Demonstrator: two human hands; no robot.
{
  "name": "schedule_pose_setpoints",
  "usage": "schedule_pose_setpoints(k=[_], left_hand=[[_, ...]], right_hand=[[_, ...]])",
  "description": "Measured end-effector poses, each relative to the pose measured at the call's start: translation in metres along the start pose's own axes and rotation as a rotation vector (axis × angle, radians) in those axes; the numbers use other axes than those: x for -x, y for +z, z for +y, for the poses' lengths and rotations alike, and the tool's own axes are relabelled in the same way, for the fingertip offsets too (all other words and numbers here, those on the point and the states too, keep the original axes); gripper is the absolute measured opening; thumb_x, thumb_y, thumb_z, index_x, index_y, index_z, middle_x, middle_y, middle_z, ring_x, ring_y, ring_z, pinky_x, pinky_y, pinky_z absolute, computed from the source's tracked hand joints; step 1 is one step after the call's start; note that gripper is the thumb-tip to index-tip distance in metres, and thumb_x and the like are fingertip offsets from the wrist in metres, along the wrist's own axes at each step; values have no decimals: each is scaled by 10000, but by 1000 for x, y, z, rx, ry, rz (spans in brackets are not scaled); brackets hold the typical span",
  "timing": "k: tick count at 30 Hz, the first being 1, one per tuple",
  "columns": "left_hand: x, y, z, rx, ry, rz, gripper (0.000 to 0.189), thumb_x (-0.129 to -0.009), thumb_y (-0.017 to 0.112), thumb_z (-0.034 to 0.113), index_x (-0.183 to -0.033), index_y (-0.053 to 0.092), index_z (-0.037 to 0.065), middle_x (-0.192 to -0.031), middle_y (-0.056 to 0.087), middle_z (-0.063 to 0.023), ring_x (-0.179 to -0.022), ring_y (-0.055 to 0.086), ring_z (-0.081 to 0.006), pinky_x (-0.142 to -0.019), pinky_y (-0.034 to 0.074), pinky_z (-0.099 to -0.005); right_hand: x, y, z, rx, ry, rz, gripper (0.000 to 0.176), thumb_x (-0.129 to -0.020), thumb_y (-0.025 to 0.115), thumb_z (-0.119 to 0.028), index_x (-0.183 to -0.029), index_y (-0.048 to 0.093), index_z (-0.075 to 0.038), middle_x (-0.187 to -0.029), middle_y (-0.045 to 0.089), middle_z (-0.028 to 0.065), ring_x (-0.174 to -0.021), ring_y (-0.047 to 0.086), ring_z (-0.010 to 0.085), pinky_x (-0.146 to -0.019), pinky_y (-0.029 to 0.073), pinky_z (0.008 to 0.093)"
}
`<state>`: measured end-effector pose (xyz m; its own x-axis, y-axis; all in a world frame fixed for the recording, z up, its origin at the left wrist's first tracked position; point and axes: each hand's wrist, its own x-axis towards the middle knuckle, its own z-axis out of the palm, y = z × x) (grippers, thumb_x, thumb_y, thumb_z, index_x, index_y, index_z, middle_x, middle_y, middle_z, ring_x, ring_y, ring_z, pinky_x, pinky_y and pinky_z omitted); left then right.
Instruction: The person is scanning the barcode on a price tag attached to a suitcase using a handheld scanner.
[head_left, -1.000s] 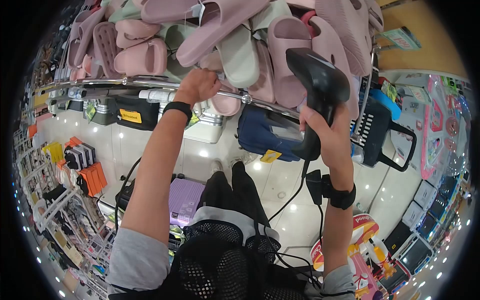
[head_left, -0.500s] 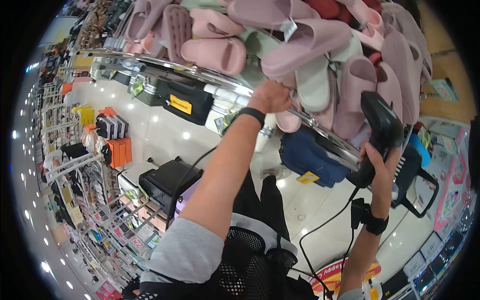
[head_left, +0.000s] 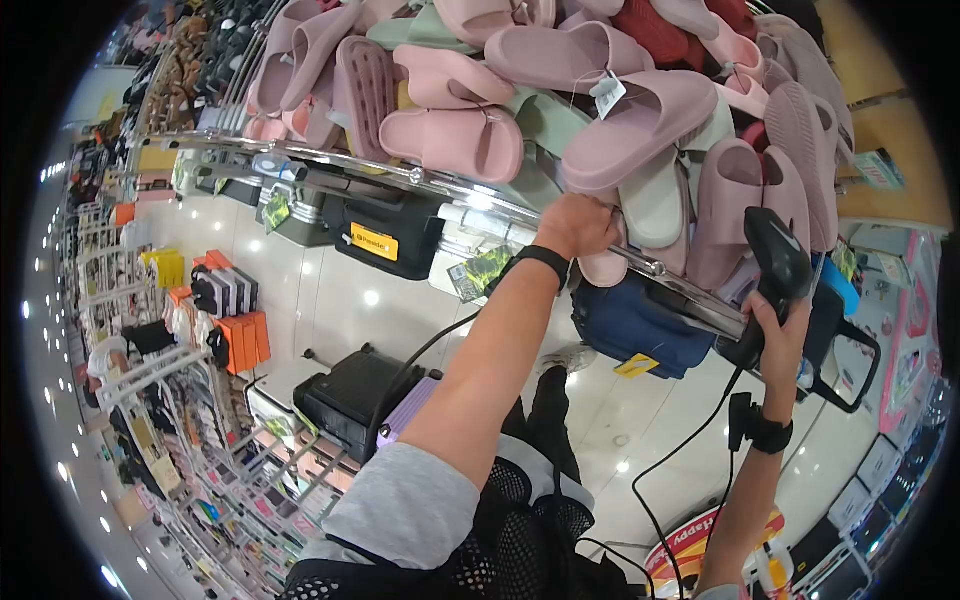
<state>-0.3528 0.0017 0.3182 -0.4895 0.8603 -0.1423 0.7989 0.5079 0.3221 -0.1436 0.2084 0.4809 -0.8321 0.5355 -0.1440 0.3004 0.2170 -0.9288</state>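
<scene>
My left hand (head_left: 577,223) reaches up into a heap of pink and pale green slippers (head_left: 560,90) piled in a bin with a chrome rail (head_left: 420,178). Its fingers are curled around a slipper at the rail's edge, just under a mauve slipper with a white tag (head_left: 607,94). My right hand (head_left: 778,327) holds a black barcode scanner (head_left: 775,268) by its handle, the head pointing up at the slippers. A black cable hangs from the scanner down past my wrist strap (head_left: 765,430).
Under the bin stand a black suitcase (head_left: 385,233) and a navy suitcase (head_left: 635,325). A black case and a purple one (head_left: 355,395) sit on the glossy floor near my legs. Display racks (head_left: 180,400) line the left; a black basket (head_left: 835,330) hangs at right.
The view has swung left and the scanner has dropped from the middle to the right edge of the bin. My left hand stays at the rail among the slippers.
</scene>
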Motion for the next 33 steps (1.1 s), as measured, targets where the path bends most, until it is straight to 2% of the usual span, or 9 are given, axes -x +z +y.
schedule_pose_setpoints(k=[9, 11, 18, 20, 25, 29, 30, 31, 33], left_hand=[[-1, 8, -3, 80, 58, 58, 381, -855, 475, 304, -715, 700, 31, -791, 697, -162, -783, 681, -312, -744, 540, -414], [0, 10, -3, 130, 70, 164, 379, -856, 478, 303, -710, 700, 33, -788, 696, -165, -782, 682, -310, -735, 541, -409], [0, 11, -4, 106, 91, 201, 367, -848, 496, 297, -699, 697, 28, -767, 692, -171, -747, 680, -315, -727, 543, -414], [-1, 9, -4, 125, 82, 132, 357, -841, 503, 290, -696, 696, 27, -770, 690, -180, -743, 679, -315, -726, 543, -410], [2, 7, -4, 149, 72, 166, 363, -848, 497, 288, -716, 694, 13, -793, 687, -195, -767, 675, -332, -737, 542, -421], [1, 2, -1, 192, 85, 190, 384, -858, 487, 298, -741, 697, -1, -799, 684, -201, -790, 671, -354, -759, 537, -438], [-1, 2, -2, 192, 53, 84, 392, -859, 488, 308, -747, 700, -2, -803, 685, -204, -801, 673, -353, -775, 531, -442], [-2, 4, -2, 194, 52, 93, 392, -859, 488, 308, -747, 700, -2, -803, 685, -204, -801, 673, -353, -775, 531, -442], [-2, 6, -3, 120, 63, 105, 391, -857, 491, 310, -752, 701, -2, -802, 684, -204, -802, 672, -353, -785, 526, -444]], right_hand=[[-1, 0, 0, 64, 9, 86, 306, -873, 635, -122, -1129, 536, 15, -872, 597, 72, -742, 572, 125, -662, 455, 252], [0, 5, -1, 60, 12, 159, 293, -864, 636, -143, -1094, 553, 18, -828, 594, 60, -708, 557, 114, -635, 439, 243], [-5, 3, -2, 139, 49, 108, 281, -881, 621, -194, -1061, 575, 18, -782, 585, 50, -702, 544, 119, -653, 426, 251], [-5, 7, -2, 171, -3, 150, 275, -885, 619, -192, -1055, 574, 19, -782, 583, 50, -704, 540, 116, -650, 418, 247], [-9, 11, -4, 152, -25, 127, 273, -878, 628, -183, -1049, 575, 23, -785, 587, 52, -710, 543, 112, -638, 417, 246], [-5, 7, -2, 130, -16, 92, 289, -853, 660, -112, -1091, 566, 23, -898, 595, 64, -748, 571, 127, -659, 458, 267], [-5, 5, 1, 130, -10, 79, 309, -850, 664, -103, -1110, 557, 24, -908, 594, 67, -750, 571, 129, -661, 459, 266], [-6, 3, 4, 128, -6, 63, 329, -847, 668, -95, -1130, 549, 25, -919, 594, 70, -752, 572, 130, -663, 459, 265], [-9, 9, -7, 113, -53, 70, 305, -838, 670, -103, -1090, 561, 29, -857, 595, 64, -742, 575, 136, -653, 452, 261]])
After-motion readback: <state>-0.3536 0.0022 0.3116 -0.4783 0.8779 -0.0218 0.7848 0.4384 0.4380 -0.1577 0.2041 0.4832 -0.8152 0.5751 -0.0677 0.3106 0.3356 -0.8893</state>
